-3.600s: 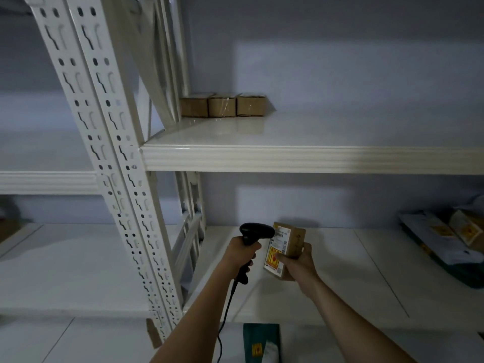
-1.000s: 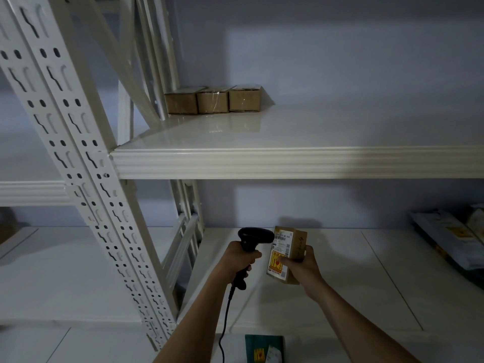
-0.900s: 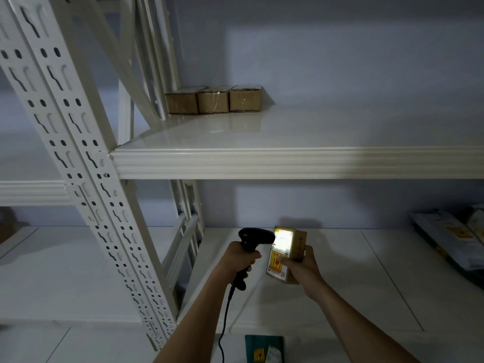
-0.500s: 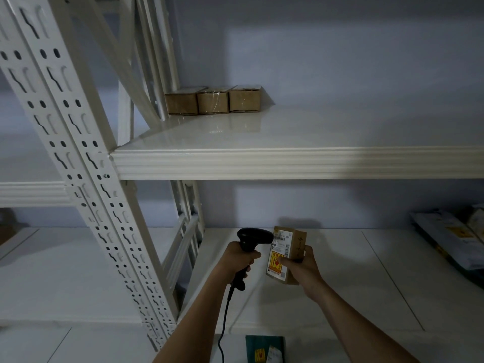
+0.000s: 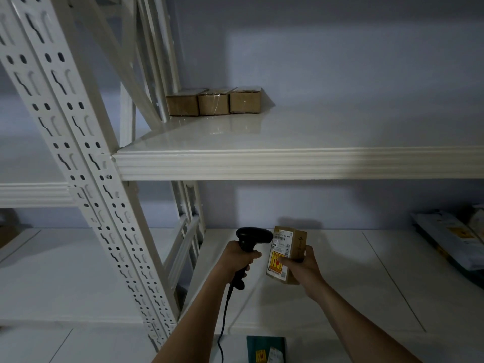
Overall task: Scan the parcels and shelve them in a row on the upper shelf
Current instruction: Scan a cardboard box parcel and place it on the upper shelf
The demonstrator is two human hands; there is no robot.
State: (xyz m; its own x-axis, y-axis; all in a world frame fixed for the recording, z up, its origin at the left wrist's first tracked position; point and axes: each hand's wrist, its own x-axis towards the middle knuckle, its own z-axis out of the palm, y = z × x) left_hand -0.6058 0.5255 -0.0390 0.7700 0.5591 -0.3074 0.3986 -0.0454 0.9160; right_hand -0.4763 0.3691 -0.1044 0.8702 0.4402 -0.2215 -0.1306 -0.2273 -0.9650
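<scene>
My left hand (image 5: 237, 260) grips a black corded barcode scanner (image 5: 251, 238), its head aimed right at a small brown cardboard parcel (image 5: 286, 254). My right hand (image 5: 301, 265) holds that parcel upright from below and behind, its white label and yellow-red sticker facing the scanner. Both are above the lower shelf (image 5: 340, 284). On the upper shelf (image 5: 288, 163), three brown parcels (image 5: 213, 102) stand side by side in a row at the back left, against the wall.
A white perforated upright post (image 5: 86, 179) runs diagonally at left, with cross braces behind it. Flat mailer bags (image 5: 450, 239) lie at the lower shelf's right end. A dark green parcel (image 5: 265, 349) sits below at the bottom edge. The scanner's cable (image 5: 222, 320) hangs down.
The scanner's light flashed on the parcel's label about 0.9 s ago and is off now. Hands, scanner and parcel have stayed almost still.
</scene>
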